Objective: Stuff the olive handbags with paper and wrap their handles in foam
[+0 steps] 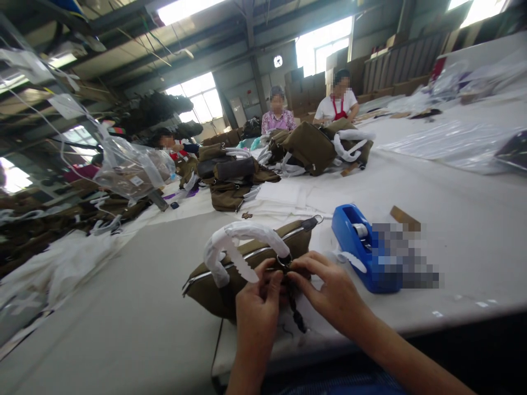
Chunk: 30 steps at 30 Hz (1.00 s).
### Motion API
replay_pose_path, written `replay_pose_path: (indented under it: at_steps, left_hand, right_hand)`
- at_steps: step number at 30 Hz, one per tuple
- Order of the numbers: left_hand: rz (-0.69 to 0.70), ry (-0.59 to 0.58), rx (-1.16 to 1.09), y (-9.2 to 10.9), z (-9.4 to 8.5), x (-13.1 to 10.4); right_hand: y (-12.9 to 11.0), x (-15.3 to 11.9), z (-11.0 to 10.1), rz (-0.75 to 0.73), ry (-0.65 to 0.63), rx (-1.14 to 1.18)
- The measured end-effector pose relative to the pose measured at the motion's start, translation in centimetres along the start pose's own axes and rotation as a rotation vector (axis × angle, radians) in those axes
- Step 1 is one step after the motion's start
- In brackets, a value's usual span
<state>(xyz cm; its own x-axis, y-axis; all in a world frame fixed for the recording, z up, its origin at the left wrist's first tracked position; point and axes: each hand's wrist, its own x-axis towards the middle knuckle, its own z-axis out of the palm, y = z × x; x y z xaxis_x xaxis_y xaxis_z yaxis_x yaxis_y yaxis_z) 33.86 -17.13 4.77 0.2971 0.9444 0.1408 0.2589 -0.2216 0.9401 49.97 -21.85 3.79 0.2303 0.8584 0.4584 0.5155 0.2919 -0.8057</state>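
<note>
An olive-green handbag with silver zippers rests on the table in front of me. White paper wraps its arched handle, and one loose, jagged-edged end hangs down. My left hand and my right hand meet at the metal ring at the handle's near base. Both are closed, thumbs and fingers pinching a dark strap at that ring. From between them the dark strap's knotted lower end dangles towards the table edge. My fingers hide exactly how strap and ring join.
Right of the bag stands a blue tape dispenser, with a brown scrap beyond it. Several olive bags are piled farther back, near white sheets. Co-workers sit across the table. A metal post rises at left.
</note>
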Motion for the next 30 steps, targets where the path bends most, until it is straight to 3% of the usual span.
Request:
replay_pose_path:
  at_steps: [5,8,12,17,23,26,30]
  left_hand:
    - [0.228,0.149,0.104,-0.3,0.0,0.7]
    - [0.338,0.121,0.128,-0.2,-0.1,0.6]
    - [0.362,0.031,0.060,-0.3,0.4,0.6]
    - [0.430,0.081,0.019,0.1,0.5,0.5]
    - [0.407,0.072,-0.131,1.2,-0.2,0.4]
    - [0.377,0.094,-0.150,1.3,0.0,0.3]
    - [0.374,0.083,-0.130,1.4,0.7,0.3]
  right_hand:
    - [0.3,0.2,-0.3,-0.042,-0.010,0.028]
    - [0.3,0.0,-0.9,-0.069,-0.014,0.035]
    - [0.2,-0.3,-1.4,-0.081,-0.023,0.018]
    - [0.8,-0.4,-1.8,-0.015,0.024,-0.089]
    - [1.6,-1.3,-4.8,0.057,0.073,-0.350]
    - [1.4,-1.4,-6.4,0.148,-0.004,-0.173]
    - [1.2,-1.3,-7.0,0.334,-0.066,0.386]
